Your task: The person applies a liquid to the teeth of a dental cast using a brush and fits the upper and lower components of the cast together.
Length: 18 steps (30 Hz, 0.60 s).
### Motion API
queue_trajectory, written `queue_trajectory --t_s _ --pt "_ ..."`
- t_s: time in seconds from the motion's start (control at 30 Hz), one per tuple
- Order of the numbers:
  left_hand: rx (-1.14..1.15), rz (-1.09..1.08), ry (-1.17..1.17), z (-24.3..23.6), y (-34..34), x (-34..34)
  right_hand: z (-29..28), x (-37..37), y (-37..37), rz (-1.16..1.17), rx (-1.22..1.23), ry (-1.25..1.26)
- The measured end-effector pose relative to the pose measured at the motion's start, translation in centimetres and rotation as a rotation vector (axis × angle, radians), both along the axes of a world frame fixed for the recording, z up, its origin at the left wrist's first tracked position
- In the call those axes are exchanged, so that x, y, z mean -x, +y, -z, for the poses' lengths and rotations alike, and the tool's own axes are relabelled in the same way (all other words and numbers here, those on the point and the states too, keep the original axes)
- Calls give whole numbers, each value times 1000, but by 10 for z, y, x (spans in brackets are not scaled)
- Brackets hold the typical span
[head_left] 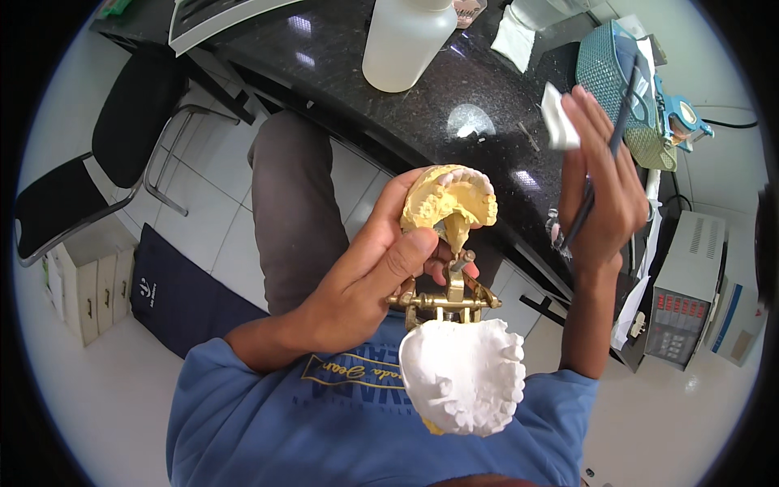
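Jutting from the gripping left hand: yellow cast; right hand holds dark tool.

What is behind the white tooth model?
A sliver of yellow material peeks out at the lower edge of the white tooth model, with the blue shirt behind; the rest is covered.

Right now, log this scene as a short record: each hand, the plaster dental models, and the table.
Left hand: grips the yellow plaster dental model
Right hand: raised, with a thin dark stick-shaped tool and a white folded pad; blurred
Connector: golden metal hinged frame, between both models
White plaster dental model: nearer the person's body
Table: shiny black table bearing a translucent white plastic bottle and a teal woven basket
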<state>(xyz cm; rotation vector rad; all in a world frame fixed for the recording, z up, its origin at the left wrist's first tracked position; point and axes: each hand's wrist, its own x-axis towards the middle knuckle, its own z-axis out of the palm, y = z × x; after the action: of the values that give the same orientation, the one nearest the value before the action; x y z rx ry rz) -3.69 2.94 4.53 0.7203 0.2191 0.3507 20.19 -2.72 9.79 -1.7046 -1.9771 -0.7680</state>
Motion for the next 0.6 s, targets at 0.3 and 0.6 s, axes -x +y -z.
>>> queue_trajectory --t_s 0.3,0.6 --pt "-51 34 23 -6 -1 2 -10 48 -18 -195 111 -43" --pt "-77 23 16 -6 -5 1 -15 54 -17 -176 184 -98"
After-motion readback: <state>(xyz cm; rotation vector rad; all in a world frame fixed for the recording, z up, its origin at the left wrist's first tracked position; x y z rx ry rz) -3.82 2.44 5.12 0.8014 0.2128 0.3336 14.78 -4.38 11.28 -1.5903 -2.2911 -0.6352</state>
